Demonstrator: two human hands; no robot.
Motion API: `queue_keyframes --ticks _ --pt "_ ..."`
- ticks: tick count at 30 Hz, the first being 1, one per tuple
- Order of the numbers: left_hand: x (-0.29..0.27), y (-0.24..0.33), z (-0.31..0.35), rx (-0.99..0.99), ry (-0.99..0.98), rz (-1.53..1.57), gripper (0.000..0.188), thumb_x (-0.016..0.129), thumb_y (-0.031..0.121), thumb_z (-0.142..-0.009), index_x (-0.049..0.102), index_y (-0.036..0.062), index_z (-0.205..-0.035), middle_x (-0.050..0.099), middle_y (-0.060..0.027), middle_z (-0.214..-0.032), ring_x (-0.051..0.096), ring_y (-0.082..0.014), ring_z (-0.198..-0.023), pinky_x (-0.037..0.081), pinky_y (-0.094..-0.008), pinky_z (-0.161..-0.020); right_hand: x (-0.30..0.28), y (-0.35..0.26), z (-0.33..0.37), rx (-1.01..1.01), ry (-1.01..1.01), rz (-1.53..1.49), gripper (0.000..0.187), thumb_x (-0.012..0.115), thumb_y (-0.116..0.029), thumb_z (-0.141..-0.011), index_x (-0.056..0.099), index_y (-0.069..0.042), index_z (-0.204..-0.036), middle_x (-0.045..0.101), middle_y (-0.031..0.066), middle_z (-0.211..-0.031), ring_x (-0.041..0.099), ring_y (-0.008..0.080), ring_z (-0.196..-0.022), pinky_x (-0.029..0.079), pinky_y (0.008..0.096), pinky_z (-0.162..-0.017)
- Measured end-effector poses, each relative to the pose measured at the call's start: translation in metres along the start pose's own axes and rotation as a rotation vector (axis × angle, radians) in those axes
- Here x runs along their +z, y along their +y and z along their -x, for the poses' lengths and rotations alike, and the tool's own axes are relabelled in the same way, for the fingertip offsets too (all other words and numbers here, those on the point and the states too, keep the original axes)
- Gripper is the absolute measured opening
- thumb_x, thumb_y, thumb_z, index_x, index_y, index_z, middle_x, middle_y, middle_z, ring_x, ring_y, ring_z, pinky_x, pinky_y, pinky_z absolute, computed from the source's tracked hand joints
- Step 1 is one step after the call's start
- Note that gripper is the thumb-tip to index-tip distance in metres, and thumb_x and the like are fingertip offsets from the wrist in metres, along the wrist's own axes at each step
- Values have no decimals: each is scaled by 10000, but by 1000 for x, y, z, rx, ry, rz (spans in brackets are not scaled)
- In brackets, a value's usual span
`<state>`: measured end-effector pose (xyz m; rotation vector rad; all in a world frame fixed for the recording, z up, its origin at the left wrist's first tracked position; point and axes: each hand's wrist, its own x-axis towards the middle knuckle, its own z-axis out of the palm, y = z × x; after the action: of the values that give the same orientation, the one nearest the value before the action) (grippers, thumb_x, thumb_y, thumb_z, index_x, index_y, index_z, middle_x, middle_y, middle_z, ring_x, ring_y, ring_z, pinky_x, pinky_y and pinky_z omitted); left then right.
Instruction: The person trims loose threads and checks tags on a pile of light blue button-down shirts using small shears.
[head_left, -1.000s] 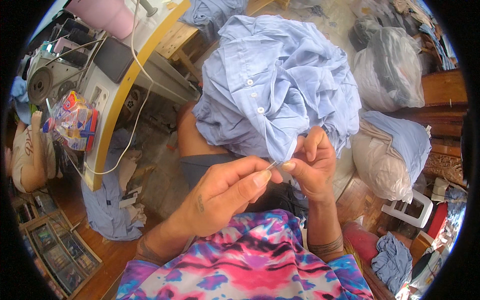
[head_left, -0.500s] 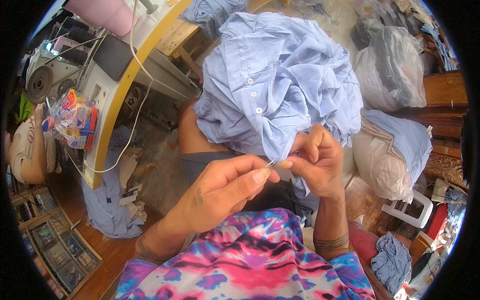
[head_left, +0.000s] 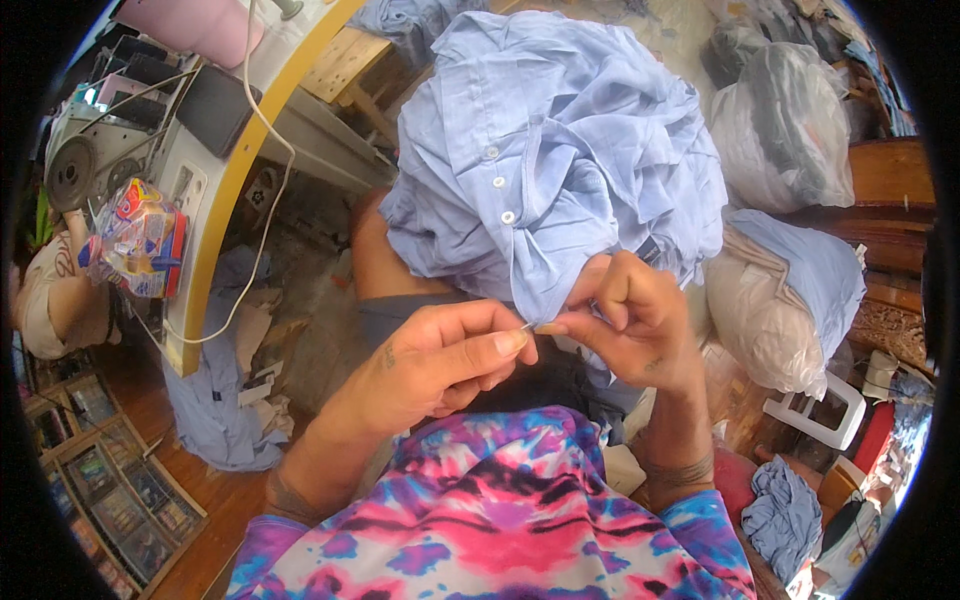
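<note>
We see a blue garment (head_left: 570, 110) of matt, wrinkled cloth, a glossy plastic bag (head_left: 780, 135) far right, a wooden bench (head_left: 345, 62) far left.

1. White worktable with yellow edge (head_left: 203, 265), upper left: bears a pink container (head_left: 200, 25), a dark flat rectangular object (head_left: 215, 108) and a multicoloured packet in clear plastic (head_left: 140, 245); a white cable (head_left: 268, 125) crosses the edge and hangs below
2. Person's lap, bare thigh (head_left: 374, 240) visible: supports the bunched light-blue garment (head_left: 570, 120)
3. Brown wooden floor (head_left: 225, 490): at left, a heap of blue cloth (head_left: 215, 415); at right, a filled translucent bag (head_left: 765, 330) near a white plastic stool (head_left: 845, 415)
4. Pale wooden bench (head_left: 345, 62): more blue fabric (head_left: 425, 15) adjoins its far end, direct support indeterminable
</note>
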<state>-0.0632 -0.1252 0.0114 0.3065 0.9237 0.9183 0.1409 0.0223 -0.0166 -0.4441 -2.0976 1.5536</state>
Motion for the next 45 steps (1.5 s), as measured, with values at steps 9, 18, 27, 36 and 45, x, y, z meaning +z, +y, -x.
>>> queue_keyframes --ticks 9,18,27,36,45 --pt "-3 0 4 -15 13 -26 293 593 268 -1066 621 -23 -1076 528 -9 -762 311 3 -483 203 -187 -422 -13 -9 -21 -97 -242 102 367 786 -20 -837 423 -69 -813 603 91 -781 563 334 -664 431 399 -585" --pt "-10 -9 6 -119 -45 153 241 568 227 -1074 589 -13 -1085 480 -1 -747 286 -9 -466 194 -198 -403 -15 -15 -30 -186 -380 150 284 754 -28 -856 470 -47 -864 500 106 -763 561 353 -697 444 397 -617" --pt "-18 -17 -1 239 125 114 252 564 289 -1088 607 43 -1122 478 45 -751 322 1 -494 223 -180 -423 17 8 16 212 9 -316 248 782 36 -885 623 -31 -1064 687 76 -1019 675 141 -908 525 289 -781" --pt "-2 0 -20 479 426 -457 200 781 190 -886 620 103 -807 462 76 -618 422 -28 -508 293 -232 -437 36 -21 17 191 206 -42 280 752 -116 -949 718 -27 -1212 729 97 -1057 684 157 -1003 535 314 -883" --pt "1 21 -38 638 354 -675 157 800 31 -870 643 33 -852 527 42 -689 421 -7 -589 320 -223 -503 44 10 27 437 429 -1019 194 715 -67 -988 684 7 -1164 729 85 -1075 712 156 -963 588 298 -832"
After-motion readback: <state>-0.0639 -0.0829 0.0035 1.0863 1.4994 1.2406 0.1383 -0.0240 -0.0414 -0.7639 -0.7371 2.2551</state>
